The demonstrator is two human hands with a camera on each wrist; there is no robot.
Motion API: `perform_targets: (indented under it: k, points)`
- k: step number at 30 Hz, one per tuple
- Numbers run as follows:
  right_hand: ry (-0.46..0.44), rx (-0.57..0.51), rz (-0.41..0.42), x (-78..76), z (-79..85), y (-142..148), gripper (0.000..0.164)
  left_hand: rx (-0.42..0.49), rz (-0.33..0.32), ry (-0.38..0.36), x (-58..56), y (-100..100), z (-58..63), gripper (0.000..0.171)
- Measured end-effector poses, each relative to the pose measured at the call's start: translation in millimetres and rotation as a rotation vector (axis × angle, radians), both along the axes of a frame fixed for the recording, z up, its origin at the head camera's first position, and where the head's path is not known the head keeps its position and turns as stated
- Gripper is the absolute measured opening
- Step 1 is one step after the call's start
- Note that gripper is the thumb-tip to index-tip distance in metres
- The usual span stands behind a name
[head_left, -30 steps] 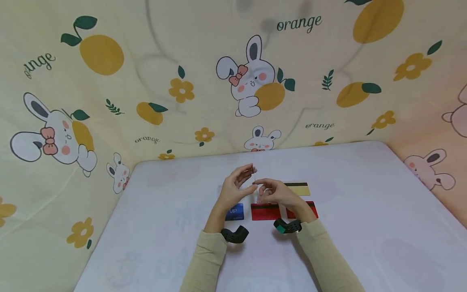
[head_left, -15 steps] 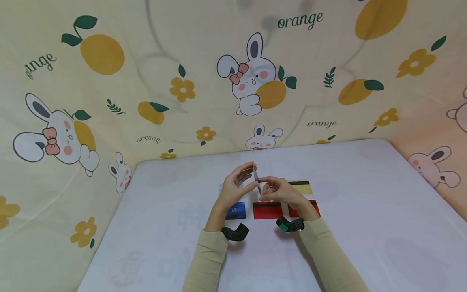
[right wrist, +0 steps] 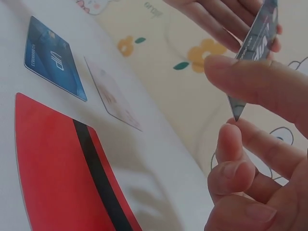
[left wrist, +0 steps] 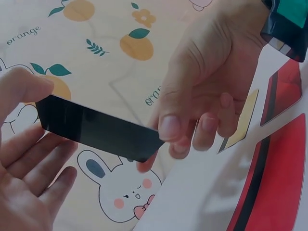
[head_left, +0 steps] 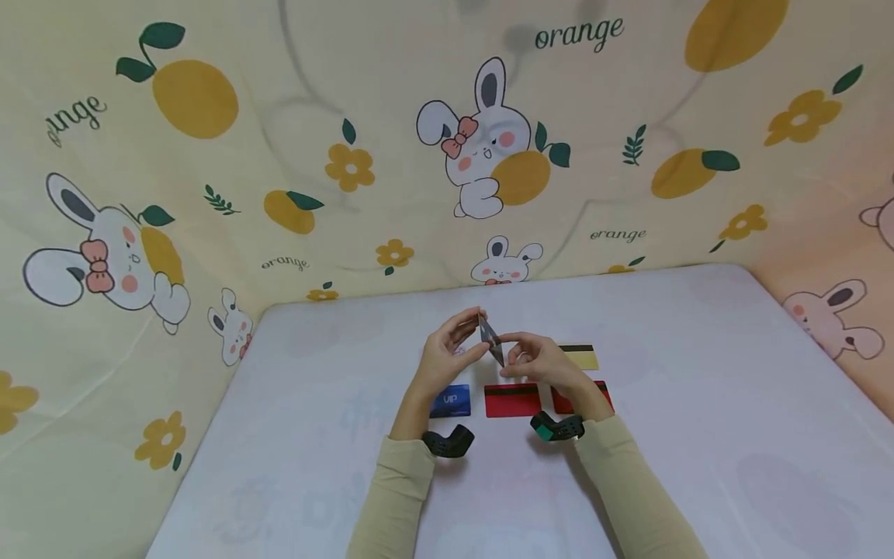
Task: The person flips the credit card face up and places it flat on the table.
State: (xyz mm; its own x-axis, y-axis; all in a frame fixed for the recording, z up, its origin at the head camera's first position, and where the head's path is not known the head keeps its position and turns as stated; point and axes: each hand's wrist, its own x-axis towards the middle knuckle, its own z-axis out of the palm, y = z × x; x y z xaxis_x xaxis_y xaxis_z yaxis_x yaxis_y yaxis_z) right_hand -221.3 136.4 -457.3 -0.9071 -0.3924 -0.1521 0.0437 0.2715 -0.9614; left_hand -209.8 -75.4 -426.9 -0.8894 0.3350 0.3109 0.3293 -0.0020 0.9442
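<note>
A dark plastic card (head_left: 491, 340) is held up above the table between both hands. My left hand (head_left: 447, 355) grips its far end, thumb at one edge and fingertips at the other, as the left wrist view shows. At the opposite end, my right hand (head_left: 543, 363) pinches the card near a corner between thumb and forefinger, its other fingers curled. The left wrist view shows a plain blackish face of the card (left wrist: 96, 127). Pale lettering shows on the other face in the right wrist view, partly covered by a finger.
Below the hands lie a blue VIP card (head_left: 450, 401), a red card with a black stripe (head_left: 513, 401), another red card (left wrist: 284, 91) and a yellow card (head_left: 582, 357). A pale card (right wrist: 113, 94) lies beside the blue one. A patterned cloth (head_left: 391, 210) hangs behind the white table (head_left: 314, 435).
The raised card has turned from edge-on to showing its dark face, tilting between the hands. The right hand has shifted slightly right; the left stays nearly in place.
</note>
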Motion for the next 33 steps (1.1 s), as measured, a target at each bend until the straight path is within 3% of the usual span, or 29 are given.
perform_targets:
  k: [9, 16, 25, 33]
  points:
    - [-0.02, 0.01, -0.029, -1.7, 1.7, 6.8, 0.06, -0.014, 0.02, -0.035, -4.4, -3.0, -3.0, 0.057]
    - [-0.041, 0.006, -0.02, -3.4, 0.4, 5.3, 0.058, -0.035, 0.021, -0.058, -0.3, -6.0, 3.0, 0.057]
    - [-0.01, 0.049, -0.048, -5.3, 2.7, 8.7, 0.061, -0.144, 0.095, 0.016, -3.6, -8.8, -1.8, 0.056]
    - [0.017, 0.087, -0.072, -6.6, 4.2, 15.5, 0.063, -0.237, 0.136, 0.018, -5.5, -11.3, -7.4, 0.056]
